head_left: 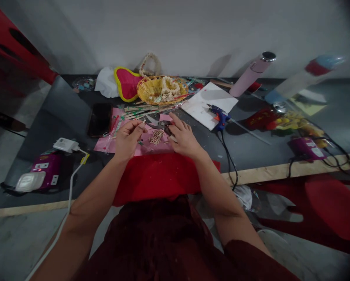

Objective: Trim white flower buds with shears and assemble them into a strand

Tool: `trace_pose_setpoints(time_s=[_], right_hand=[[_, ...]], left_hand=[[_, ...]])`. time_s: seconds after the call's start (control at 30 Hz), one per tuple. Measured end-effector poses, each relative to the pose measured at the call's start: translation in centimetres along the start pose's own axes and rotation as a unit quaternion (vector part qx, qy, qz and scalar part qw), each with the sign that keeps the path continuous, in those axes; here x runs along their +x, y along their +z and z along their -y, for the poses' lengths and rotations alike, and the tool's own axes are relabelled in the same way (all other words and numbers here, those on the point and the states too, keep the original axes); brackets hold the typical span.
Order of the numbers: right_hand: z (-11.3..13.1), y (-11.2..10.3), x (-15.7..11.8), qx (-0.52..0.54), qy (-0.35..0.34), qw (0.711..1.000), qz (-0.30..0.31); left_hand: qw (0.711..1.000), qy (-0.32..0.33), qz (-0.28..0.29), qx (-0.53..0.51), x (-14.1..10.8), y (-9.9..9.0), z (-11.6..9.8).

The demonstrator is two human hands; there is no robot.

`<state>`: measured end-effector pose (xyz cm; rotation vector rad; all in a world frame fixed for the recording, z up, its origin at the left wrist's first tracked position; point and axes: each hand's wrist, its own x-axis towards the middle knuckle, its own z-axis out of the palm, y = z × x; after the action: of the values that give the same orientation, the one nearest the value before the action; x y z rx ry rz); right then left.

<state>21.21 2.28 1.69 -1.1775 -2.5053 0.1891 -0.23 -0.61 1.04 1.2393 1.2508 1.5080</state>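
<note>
My left hand (129, 137) pinches a small pale piece (143, 122) between thumb and fingertips. My right hand (184, 136) is wrapped round the handles of dark pruning shears (160, 124), whose blades point left and part close to that piece. Beneath the shears, a pile of short cut sticks (156, 137) lies on a pink sheet (104, 145). Longer sticks with green markings (134, 114) lie just behind the hands. A red cloth (163, 175) covers the table's front edge and my lap.
Behind stand a yellow basket (151, 89) and a red cushion shape (127, 85). A blue glue gun (221, 118) rests by white paper (214, 97), its cord hanging over the edge. A phone (100, 120) and purple power box (47, 168) sit left; a pink flask (251, 74) stands right.
</note>
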Motion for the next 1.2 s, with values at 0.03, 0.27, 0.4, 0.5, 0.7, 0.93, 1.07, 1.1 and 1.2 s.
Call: trace_pose_setpoints(time_s=[0.03,0.27,0.4,0.5,0.7,0.93,1.07,1.1,1.2], right_hand=[[0.2,0.0,0.0,-0.008,-0.001,1.000,0.002],[0.9,0.1,0.0,-0.022,-0.011,1.000,0.000],[1.0,0.1,0.0,-0.029,-0.012,1.000,-0.002],[0.9,0.2,0.1,-0.033,-0.016,0.999,0.000],[0.9,0.1,0.1,-0.027,-0.018,0.999,0.009],[0.9,0.0,0.2,0.005,-0.013,1.000,0.002],[0.7,0.6,0.3,0.055,0.033,0.998,-0.021],[0.7,0.7,0.3,0.054,0.047,0.997,-0.019],[0.7,0.9,0.4,0.029,0.075,0.997,0.009]], left_hand=[[1.000,-0.003,0.003,-0.007,0.0,0.0,0.1],[1.000,-0.011,0.014,-0.006,-0.1,-0.1,0.5],[1.000,-0.007,0.021,-0.020,-0.1,0.0,0.3],[0.999,-0.013,0.028,-0.038,-0.2,0.1,0.2],[0.998,-0.018,0.025,-0.052,-0.3,0.1,-0.1],[0.999,-0.010,0.032,-0.029,-0.3,0.0,-0.1],[0.999,-0.001,0.037,-0.014,-0.4,0.0,0.0],[0.999,0.004,0.041,-0.008,-0.5,0.0,-0.1],[0.998,0.013,0.055,0.012,-0.7,0.1,-0.3]])
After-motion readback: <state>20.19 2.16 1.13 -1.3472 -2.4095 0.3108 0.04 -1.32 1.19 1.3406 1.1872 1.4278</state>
